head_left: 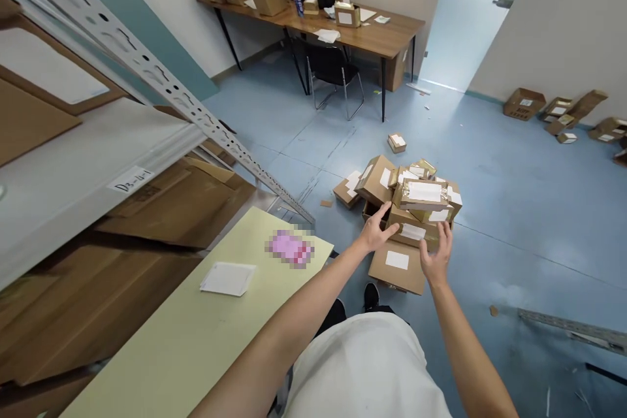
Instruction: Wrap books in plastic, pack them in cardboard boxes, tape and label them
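My left hand [377,232] reaches out over a pile of cardboard boxes, its thumb and fingers apart. Facing it, my right hand [437,257] is also open, fingers curved and spread. Between them appears a brown box with a white label [413,231]; whether either hand touches it I cannot tell. On top of the pile lies a small taped box with a large white label [424,192]. A tilted carton [377,179] leans at the pile's left. Below the hands, near my feet, is a flat closed carton [396,265].
To my left, a pale yellow tabletop [196,333] carries a white card stack [228,278] and a blurred pink item [291,247]. A metal shelf [147,137] holds cartons. Ahead stand a black chair [330,65] and a wooden desk [382,39]. More boxes [524,104] sit along the right wall.
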### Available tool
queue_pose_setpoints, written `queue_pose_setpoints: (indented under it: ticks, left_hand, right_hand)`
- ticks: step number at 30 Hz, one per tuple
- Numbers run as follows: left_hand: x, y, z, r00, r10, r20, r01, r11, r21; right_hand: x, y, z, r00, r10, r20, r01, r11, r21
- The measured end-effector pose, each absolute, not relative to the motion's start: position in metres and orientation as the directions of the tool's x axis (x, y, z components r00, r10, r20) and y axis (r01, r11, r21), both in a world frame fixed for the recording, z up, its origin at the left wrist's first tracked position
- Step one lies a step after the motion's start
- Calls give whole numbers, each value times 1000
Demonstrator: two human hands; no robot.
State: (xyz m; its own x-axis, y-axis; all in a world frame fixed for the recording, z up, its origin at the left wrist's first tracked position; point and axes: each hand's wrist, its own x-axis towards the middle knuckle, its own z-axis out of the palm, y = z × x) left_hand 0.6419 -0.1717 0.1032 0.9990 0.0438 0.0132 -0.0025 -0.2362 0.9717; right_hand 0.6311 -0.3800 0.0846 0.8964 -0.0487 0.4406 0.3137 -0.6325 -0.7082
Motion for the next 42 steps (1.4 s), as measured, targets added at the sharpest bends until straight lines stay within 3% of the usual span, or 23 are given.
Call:
queue_pose_setpoints:
  ticks: [3, 7, 12, 16, 20, 25, 29, 33, 37, 42]
  left_hand:
    - [602, -158, 93, 982, 152, -113, 140, -179, 974]
    - [522, -138, 77, 905, 297, -305, 301, 61, 952]
    - [430, -120, 83, 762, 477, -437, 363, 245, 899]
    - [369, -111, 106, 636, 653, -412, 298, 285, 911]
    - [295, -109, 132, 515, 806, -290, 175, 233, 957]
    - [179, -118, 138, 237, 936, -259, 52, 254, 966]
    - [87, -132, 118, -75, 948, -308, -19, 308, 951]
    - [14, -161, 104, -319, 891, -323, -129, 297, 946]
    - [-24, -204, 103, -521, 777, -354, -249, 258, 934]
    - [-43, -259, 108, -705, 621, -343, -307, 169, 937]
  right_hand:
    - [615, -359, 78, 926, 54, 373, 328, -602, -728]
    - [590, -330, 58, 941, 242, 237, 330, -498, -802]
    - [569, -288, 46, 852, 512, 110, 321, -345, -882]
    - [547, -247, 56, 730, 683, 6, 239, -247, -939]
    - [499, -200, 74, 570, 821, -28, 213, -181, -960]
    - [400, -148, 100, 325, 945, -49, 147, -102, -984]
    - [307, -124, 114, 122, 985, -118, 56, -126, -991]
    - [223, -116, 122, -129, 956, -263, -66, -273, -960]
    - [163, -110, 125, -400, 806, -437, -179, -537, -825]
    - [108, -104, 114, -583, 631, -512, -59, -661, -748]
